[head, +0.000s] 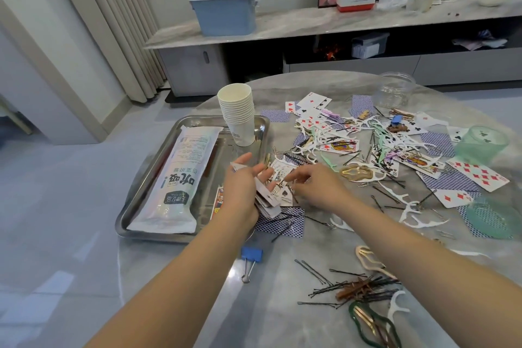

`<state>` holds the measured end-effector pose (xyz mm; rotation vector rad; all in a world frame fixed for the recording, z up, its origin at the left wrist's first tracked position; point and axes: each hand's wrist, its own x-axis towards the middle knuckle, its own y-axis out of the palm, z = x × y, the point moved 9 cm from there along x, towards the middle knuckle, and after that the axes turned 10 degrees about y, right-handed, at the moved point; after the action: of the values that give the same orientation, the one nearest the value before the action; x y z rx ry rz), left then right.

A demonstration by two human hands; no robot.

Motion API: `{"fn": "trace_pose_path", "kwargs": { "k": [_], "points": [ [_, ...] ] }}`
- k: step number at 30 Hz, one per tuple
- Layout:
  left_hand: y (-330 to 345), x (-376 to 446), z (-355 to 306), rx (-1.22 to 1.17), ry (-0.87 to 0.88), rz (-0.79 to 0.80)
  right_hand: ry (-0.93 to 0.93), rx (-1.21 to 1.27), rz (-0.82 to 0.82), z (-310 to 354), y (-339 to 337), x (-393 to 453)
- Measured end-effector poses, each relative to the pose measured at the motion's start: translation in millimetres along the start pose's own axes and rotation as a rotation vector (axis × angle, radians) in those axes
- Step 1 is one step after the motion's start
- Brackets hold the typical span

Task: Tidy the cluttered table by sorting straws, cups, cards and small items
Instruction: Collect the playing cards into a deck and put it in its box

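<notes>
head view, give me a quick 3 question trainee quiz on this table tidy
1. True or false: the cup stack stands upright on the tray.
2. What does the left hand hold? A) a deck of cards B) a binder clip C) a floss pick
3. Fill in: the straw pack lies in the ____.

Key:
1. True. The stack stands at the tray's far corner.
2. A. The cards sit in the left hand's grip, while the right hand reaches its fingers to the loose cards beside it. The blue binder clip lies on the table, nearer the camera.
3. Tray.
</notes>
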<state>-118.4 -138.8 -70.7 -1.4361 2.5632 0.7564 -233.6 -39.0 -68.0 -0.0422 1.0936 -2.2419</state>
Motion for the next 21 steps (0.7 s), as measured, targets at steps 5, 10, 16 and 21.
{"fn": "trace_pose_path", "kwargs": {
  "k": [5, 10, 16, 21],
  "points": [
    [-7, 3, -2, 0.020, 0.008, -0.031, -0.269, -0.527, 0.059, 11, 44, -1],
    [-13, 4, -2, 0.002, -0.010, -0.067, -0.316, -0.682, 0.049, 7, 40, -7],
    [-13, 1, -2, -0.031, -0.034, -0.068, -0.374, -0.868, 0.011, -2, 14, -23],
    [-9, -6, -5, -0.037, -0.044, -0.049, -0.356, -0.797, 0.001, -1, -3, -31]
  ]
}}
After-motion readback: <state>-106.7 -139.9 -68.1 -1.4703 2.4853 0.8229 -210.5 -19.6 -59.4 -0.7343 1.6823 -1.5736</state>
